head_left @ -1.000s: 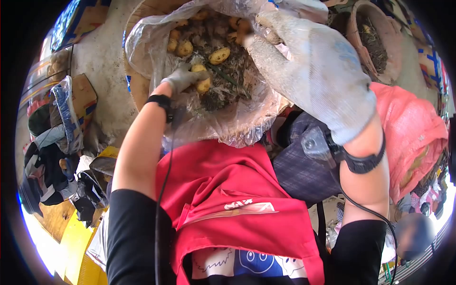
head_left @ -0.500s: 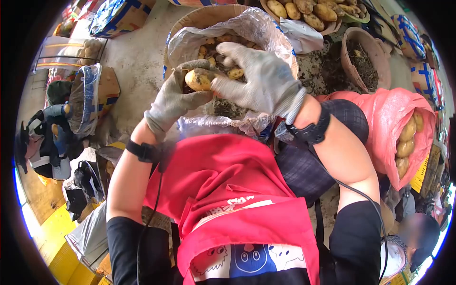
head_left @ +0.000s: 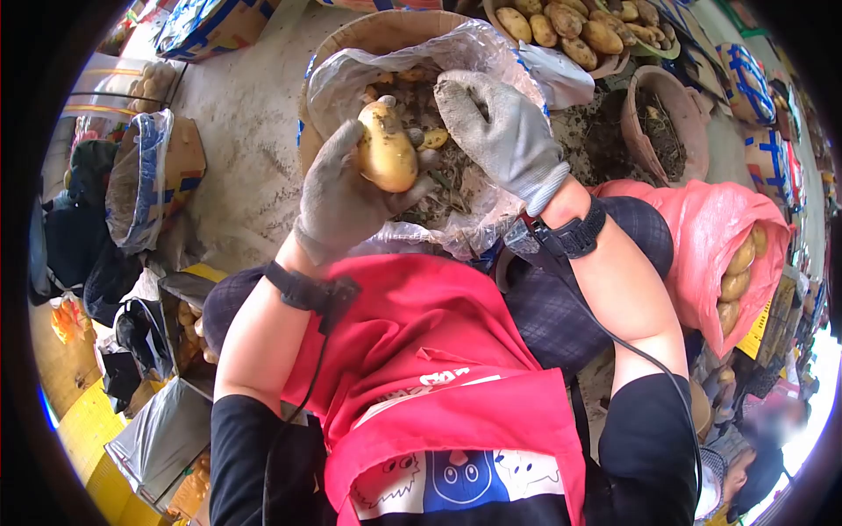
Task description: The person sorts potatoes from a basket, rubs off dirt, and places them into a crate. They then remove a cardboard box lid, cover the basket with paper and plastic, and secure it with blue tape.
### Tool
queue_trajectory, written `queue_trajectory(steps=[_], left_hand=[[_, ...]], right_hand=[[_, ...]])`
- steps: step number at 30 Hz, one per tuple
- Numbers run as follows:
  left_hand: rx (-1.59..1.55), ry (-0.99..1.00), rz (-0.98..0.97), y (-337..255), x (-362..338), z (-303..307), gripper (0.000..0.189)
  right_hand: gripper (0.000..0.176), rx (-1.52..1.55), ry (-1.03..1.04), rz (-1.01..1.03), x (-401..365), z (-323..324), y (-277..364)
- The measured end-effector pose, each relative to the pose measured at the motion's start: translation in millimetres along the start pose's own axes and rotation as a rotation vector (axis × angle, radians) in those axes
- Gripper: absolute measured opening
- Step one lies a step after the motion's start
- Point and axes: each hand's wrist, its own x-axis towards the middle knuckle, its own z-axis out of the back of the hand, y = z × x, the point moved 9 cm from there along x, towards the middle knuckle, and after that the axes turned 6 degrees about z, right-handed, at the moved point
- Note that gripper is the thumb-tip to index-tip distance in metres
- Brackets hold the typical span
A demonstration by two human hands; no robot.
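Note:
A pale yellow potato (head_left: 388, 151) with specks of dirt stands upright in the grip of my left hand (head_left: 340, 197). That hand, in a soiled grey glove, wraps its fingers round the potato's lower part, over the near left side of a plastic-lined basket (head_left: 320, 79). To the right, apart from the potato, my gloved right hand (head_left: 509, 136) hangs over the same basket with its fingers curled together. Whatever its fingertips may hold is hidden. Below both hands, soil, plant scraps and a few small potatoes (head_left: 434, 138) lie on the liner.
At the top right a container holds several potatoes (head_left: 579, 31). A pinkish tub (head_left: 645, 131) with dry plant scraps stands below it. Beside my right knee a pink sack (head_left: 702, 228) shows potatoes. A lined carton (head_left: 189, 158) stands at left; a person (head_left: 763, 456) is at lower right.
My right hand has come off the potato and moved right. My left hand has turned the potato from lying sideways to upright, showing a cleaner face. The view has shifted slightly.

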Motion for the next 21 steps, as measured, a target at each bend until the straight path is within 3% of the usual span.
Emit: queue_trajectory(steps=[1,2,3,5,7,8,9,11,13,15,17,18,19,21], left_hand=[[-0.006,-0.006,-0.005,4.8,7.1,21.6,0.059],[0.343,-0.038,-0.187,-4.4,11.5,40.5,0.050],[0.219,-0.048,-0.158,-4.6,12.7,42.0,0.044],[0.091,-0.064,-0.133,-4.3,12.7,39.2,0.038],[0.128,-0.088,-0.253,-8.4,9.2,25.7,0.050],[0.140,-0.098,-0.289,-9.6,8.7,24.7,0.054],[0.346,-0.183,-0.253,-8.2,9.4,32.9,0.054],[0.761,-0.336,-0.177,-8.7,10.9,46.6,0.055],[0.976,-0.404,-0.141,-11.9,12.2,43.2,0.056],[-0.125,0.072,0.148,16.3,15.5,8.8,0.044],[-0.102,-0.001,0.081,20.6,17.3,11.5,0.042],[0.529,-0.183,-0.306,-3.2,11.4,15.1,0.048],[0.353,-0.173,-0.268,-2.8,11.2,22.2,0.046],[-0.015,-0.170,-0.208,-4.5,10.2,27.0,0.043]], right_hand=[[0.030,-0.026,-0.017,0.140,3.5,0.3,13.1],[0.040,0.019,-0.008,0.163,3.2,-4.1,12.2],[0.040,0.022,-0.004,0.160,2.4,-9.9,13.5],[0.050,1.253,0.080,-0.239,-8.1,-49.8,1.5],[0.053,1.357,0.147,-0.404,-14.0,-71.4,13.7],[0.053,1.379,0.157,-0.378,-19.0,-85.2,8.3],[0.052,1.400,0.162,-0.354,-24.7,-95.5,0.5],[0.048,0.835,0.090,-0.114,-11.9,-71.9,-15.5],[0.046,0.825,0.035,-0.378,-1.4,-72.3,-61.0],[0.044,0.756,-0.026,-0.446,-3.0,-61.2,-72.9],[0.042,0.575,-0.067,-0.345,0.4,-45.5,-63.6],[0.041,0.360,-0.053,-0.175,7.6,-28.8,-28.0],[0.041,0.362,-0.047,-0.172,6.3,-32.0,-25.7],[0.043,-0.114,-0.161,0.354,2.9,-23.7,26.9]])
